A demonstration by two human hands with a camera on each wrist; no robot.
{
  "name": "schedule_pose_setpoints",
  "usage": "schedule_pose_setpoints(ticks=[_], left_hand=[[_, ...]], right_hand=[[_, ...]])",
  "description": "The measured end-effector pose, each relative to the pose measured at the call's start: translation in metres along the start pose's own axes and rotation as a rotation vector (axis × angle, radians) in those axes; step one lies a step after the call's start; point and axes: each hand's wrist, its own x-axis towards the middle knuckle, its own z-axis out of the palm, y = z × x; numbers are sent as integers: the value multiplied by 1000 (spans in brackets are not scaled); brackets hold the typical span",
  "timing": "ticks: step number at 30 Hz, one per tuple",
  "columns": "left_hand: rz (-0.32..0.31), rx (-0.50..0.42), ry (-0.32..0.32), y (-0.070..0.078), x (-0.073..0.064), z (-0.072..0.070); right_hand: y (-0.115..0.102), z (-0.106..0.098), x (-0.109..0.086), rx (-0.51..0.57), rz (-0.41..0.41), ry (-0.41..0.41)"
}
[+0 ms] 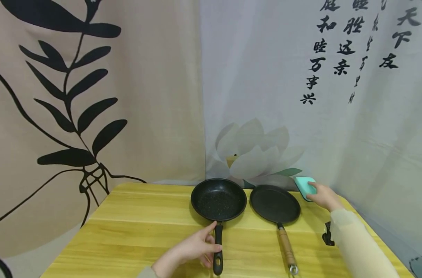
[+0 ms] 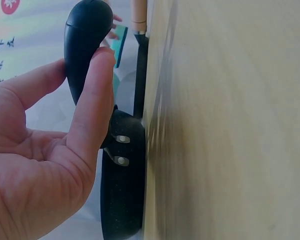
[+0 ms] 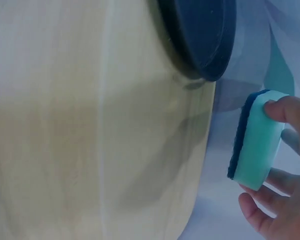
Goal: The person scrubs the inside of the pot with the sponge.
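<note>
A black frying pan [image 1: 219, 200] with speckled insides sits toward the back of the wooden table. My left hand [image 1: 193, 247] holds its black handle [image 2: 82, 40] between thumb and fingers, as the left wrist view shows up close. At the back right, my right hand [image 1: 324, 196] grips a teal sponge [image 3: 260, 137] with a dark scouring side. The sponge is raised off the table, near its far edge, with the thumb on one face and fingers on the other side. Just left of it lies a flat black pan [image 1: 275, 203] with a wooden handle [image 1: 286, 246], untouched.
The yellow wooden table [image 1: 127, 231] has rounded back corners. Behind it hangs a curtain [image 1: 155, 96] printed with black leaves, a lotus and dark writing. A small black object [image 1: 328, 234] shows beside the right sleeve [image 1: 361, 247].
</note>
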Motion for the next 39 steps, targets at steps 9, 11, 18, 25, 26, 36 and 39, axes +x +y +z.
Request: schedule_pose_setpoints(ticks=[9,11,18,25,26,36,39], left_hand=[[5,-11,-22,1,1,4],[5,-16,-21,2,2,4],[6,-29,-17,3,2,2],[11,-26,-18,3,3,2],[13,-26,-18,3,3,2],[3,-29,-20,3,2,0],[-2,-26,-25,1,0,-1]], right_hand=[[30,5,-16,-29,57,-51],[34,5,-18,-33,67,-62],[42,8,-22,-29,112,-104],[47,13,-24,-24,102,-119],[46,13,-25,-20,103,-120],[45,19,-24,-2,98,-137],[43,22,-23,-1,70,-157]])
